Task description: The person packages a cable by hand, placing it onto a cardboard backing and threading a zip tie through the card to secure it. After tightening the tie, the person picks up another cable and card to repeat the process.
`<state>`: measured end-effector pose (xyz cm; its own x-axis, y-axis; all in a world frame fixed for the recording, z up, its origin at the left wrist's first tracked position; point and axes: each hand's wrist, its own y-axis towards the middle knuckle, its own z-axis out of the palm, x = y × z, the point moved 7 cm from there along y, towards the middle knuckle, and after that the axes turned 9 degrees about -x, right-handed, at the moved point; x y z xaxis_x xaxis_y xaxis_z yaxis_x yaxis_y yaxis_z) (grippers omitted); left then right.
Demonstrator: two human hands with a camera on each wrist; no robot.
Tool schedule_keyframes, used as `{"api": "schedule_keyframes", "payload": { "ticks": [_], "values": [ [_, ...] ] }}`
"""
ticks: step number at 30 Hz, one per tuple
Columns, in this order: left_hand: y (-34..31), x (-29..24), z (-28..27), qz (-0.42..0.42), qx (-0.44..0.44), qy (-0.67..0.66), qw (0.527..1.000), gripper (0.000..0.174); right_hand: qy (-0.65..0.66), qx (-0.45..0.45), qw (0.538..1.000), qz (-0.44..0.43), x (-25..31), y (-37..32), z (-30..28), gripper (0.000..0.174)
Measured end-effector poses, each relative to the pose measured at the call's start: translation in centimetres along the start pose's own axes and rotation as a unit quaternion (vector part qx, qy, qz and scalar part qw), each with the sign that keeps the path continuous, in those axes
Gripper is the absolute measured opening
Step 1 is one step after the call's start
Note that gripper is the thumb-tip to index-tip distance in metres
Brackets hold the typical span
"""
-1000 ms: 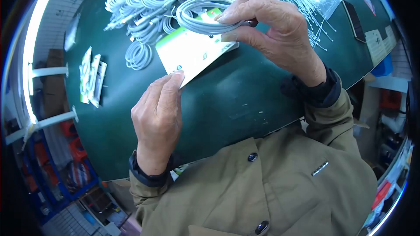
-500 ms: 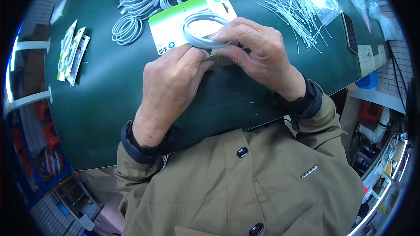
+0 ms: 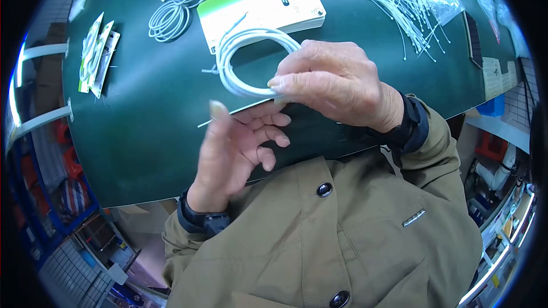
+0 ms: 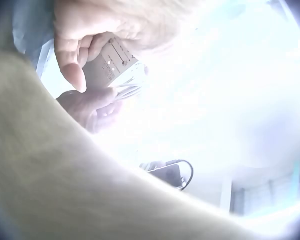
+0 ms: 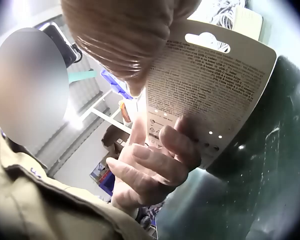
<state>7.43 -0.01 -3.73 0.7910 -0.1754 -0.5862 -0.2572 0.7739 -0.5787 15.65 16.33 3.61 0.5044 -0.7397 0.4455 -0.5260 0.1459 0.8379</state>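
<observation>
In the head view my right hand (image 3: 337,82) pinches a coil of white cable (image 3: 224,63) between thumb and fingers, along with a flat packaging card seen nearly edge-on beneath it. The right wrist view shows the card's back (image 5: 205,75), covered in small print with a hanging slot at one end. Just below the card, my left hand (image 3: 228,142) has its palm up, thumb raised and fingers loosely bent. Those fingers (image 5: 165,162) overlap the card's printed back in the right wrist view. Beyond the coil lies a stack of green-and-white cards (image 3: 257,17).
More coiled cables (image 3: 171,21) are heaped at the back of the green table (image 3: 142,137). Loose white cable ties (image 3: 408,23) spill from a clear bag at the back right, beside a dark phone-like slab (image 3: 472,37). Several carded cables (image 3: 98,57) lie at the left.
A card has come off the stack toward me and turned nearly edge-on under the coil. My left hand, which pinched its corner, has loosened and dropped down. The right hand still grips the coil.
</observation>
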Motion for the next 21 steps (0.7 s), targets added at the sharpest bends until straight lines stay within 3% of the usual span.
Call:
{"api": "schedule_keyframes", "payload": {
  "ticks": [3, 6, 9, 11, 14, 21],
  "values": [
    [-0.7, -0.1, 0.1, -0.047, 0.012, -0.102, 0.994, 0.055, 0.009, 0.026, 0.999, -0.044, 1.0, -0.1, 0.3, 0.029],
    [-1.2, 0.9, -0.3, -0.065, -0.054, -0.186, 0.979, 0.044, 0.003, 0.047, 0.995, -0.090, 2.3, -0.1, 0.7, 0.031],
    [-1.9, 1.3, -0.6, -0.057, -0.032, -0.179, 0.982, 0.038, 0.002, 0.048, 0.996, -0.075, 2.7, 0.4, 0.5, 0.027],
    [-2.1, 0.3, -0.3, -0.007, -0.047, -0.109, 0.993, 0.037, 0.021, 0.036, 0.999, -0.007, 2.1, 1.3, -0.1, 0.021],
    [-1.7, -2.1, 0.7, 0.100, -0.039, 0.025, 0.994, 0.039, 0.010, 0.033, 0.998, 0.047, 2.2, 4.0, -1.6, 0.030],
    [1.4, -6.5, 4.2, 0.244, 0.019, 0.130, 0.961, 0.043, -0.040, 0.051, 0.992, 0.111, -0.9, 4.7, -1.5, 0.021]
  ]
}}
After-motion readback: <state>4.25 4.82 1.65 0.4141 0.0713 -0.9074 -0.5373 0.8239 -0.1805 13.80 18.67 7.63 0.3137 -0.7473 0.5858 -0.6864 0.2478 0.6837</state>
